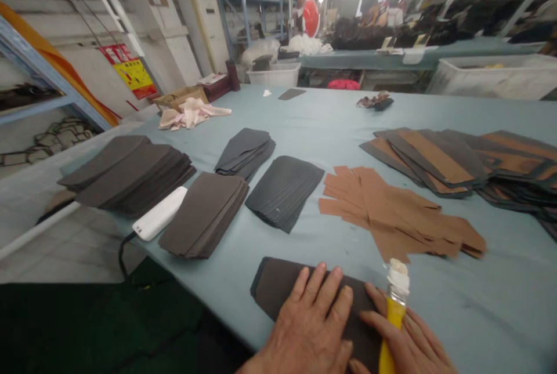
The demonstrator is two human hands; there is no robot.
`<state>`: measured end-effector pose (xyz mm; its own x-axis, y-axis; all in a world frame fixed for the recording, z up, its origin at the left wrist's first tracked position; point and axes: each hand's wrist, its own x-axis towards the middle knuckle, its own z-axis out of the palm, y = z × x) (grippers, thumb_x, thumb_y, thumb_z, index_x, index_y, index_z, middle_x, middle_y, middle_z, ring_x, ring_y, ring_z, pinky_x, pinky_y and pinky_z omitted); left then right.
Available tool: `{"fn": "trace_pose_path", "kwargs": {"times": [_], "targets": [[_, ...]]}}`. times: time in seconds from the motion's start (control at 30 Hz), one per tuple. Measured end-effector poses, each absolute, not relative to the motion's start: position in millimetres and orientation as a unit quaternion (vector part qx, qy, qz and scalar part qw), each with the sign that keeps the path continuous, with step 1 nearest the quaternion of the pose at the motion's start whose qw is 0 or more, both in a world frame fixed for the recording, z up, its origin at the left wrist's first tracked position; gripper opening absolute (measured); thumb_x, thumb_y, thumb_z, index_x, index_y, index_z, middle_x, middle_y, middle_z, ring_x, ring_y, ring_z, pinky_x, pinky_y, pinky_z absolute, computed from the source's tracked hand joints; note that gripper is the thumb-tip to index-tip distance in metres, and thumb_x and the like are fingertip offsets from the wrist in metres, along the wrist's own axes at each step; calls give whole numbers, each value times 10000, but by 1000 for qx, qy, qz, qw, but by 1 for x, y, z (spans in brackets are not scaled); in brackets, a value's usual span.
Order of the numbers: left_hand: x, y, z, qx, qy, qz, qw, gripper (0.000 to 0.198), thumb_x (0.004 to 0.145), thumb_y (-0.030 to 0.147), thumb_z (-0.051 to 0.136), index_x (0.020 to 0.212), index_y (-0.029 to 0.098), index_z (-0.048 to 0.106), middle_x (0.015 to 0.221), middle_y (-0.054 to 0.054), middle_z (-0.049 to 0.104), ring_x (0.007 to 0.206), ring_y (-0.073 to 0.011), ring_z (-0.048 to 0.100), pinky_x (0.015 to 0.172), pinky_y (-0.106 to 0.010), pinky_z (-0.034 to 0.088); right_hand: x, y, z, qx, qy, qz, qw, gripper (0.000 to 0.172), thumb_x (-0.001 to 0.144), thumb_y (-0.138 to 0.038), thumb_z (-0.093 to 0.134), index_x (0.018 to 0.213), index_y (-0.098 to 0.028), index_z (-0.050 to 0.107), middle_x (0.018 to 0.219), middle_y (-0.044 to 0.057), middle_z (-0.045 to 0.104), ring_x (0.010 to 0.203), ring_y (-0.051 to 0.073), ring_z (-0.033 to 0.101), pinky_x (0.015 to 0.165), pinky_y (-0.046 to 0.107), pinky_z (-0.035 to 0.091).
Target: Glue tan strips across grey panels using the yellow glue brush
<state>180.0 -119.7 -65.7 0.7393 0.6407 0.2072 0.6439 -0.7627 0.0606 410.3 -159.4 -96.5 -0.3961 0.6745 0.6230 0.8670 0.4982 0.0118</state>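
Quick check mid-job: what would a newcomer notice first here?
Front and centre, the left hand presses flat on a dark stack of cut sheets, while the right hand grips a yellow-handled tool with a white tip. Just beyond, tan cut pieces fan out across the pale blue table.

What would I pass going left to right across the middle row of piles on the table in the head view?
Large charcoal stack of cut pieces → brown-grey stack → dark grey stack → scattered tan cut pieces
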Motion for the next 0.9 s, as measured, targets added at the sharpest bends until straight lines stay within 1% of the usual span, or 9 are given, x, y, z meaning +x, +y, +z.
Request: {"fn": "trace_pose_path", "kwargs": {"times": [0.07,0.13,0.3,0.4,0.5,0.6,0.7,0.83,0.9], "targets": [[187,-119,-50,-938,-332,-97,-17,585,1119,393,396,1633,114,383,1721,-115,418,1604,-306,361,1294,-448,334,404,-159,-86,-474,-820,-156,280,291,1053,-408,497,1166,-176,634,1366,215,706,1183,323,724,968,468,540],[191,-118,-42,-942,-321,-90,-29,560,1132,367,356,1620,94,396,1708,-109,440,1604,-289,364,1312,-421,308,400,-160,-80,-470,-825,-153,274,270,1051,-372,494,1158,-163,629,1374,234,690,1211,325,701,991,469,523],[192,-116,-38,-941,-325,-80,-52,529,1148,353,320,1610,109,404,1724,-93,417,1624,-272,328,1325,-423,294,398,-164,-76,-483,-820,-141,272,269,1065,-384,474,1158,-182,624,1403,222,675,1209,315,693,1002,472,519],[191,-116,-37,-938,-332,-80,-67,538,1146,368,341,1614,109,397,1729,-103,405,1629,-271,317,1325,-429,300,398,-166,-74,-495,-815,-120,275,262,1071,-406,477,1149,-203,622,1438,204,663,1208,310,701,992,473,530],[188,-116,-37,-936,-335,-82,-73,566,1143,419,365,1608,98,395,1719,-123,418,1628,-283,318,1333,-433,282,400,-167,-69,-496,-820,-110,264,307,1078,-457,499,1152,-186,621,1454,220,649,1236,331,689,989,483,536],[183,-116,-40,-933,-341,-81,-84,623,1122,491,423,1609,104,390,1734,-133,387,1648,-285,269,1351,-442,239,402,-168,-66,-494,-827,-106,246,382,1076,-531,509,1161,-175,620,1446,232,648,1233,345,685,974,488,546],[173,-115,-42,-931,-343,-76,-96,701,1097,560,463,1624,108,365,1754,-141,345,1658,-295,238,1351,-469,239,402,-170,-63,-505,-825,-94,237,394,1068,-561,520,1166,-190,611,1460,217,643,1231,339,683,986,483,548],[154,-114,-43,-930,-352,-53,-89,754,1062,538,567,1638,108,339,1757,-149,333,1650,-326,255,1336,-510,277,400,-173,-59,-528,-815,-64,232,391,1070,-554,516,1194,-193,603,1491,203,626,1273,347,660,1026,509,546],[141,-111,-43,-928,-362,-53,-72,744,1071,527,554,1648,117,324,1760,-147,326,1647,-331,264,1325,-519,297,399,-173,-56,-536,-814,-53,220,397,1066,-554,526,1198,-187,597,1494,215,620,1287,350,651,1031,519,552]]}}
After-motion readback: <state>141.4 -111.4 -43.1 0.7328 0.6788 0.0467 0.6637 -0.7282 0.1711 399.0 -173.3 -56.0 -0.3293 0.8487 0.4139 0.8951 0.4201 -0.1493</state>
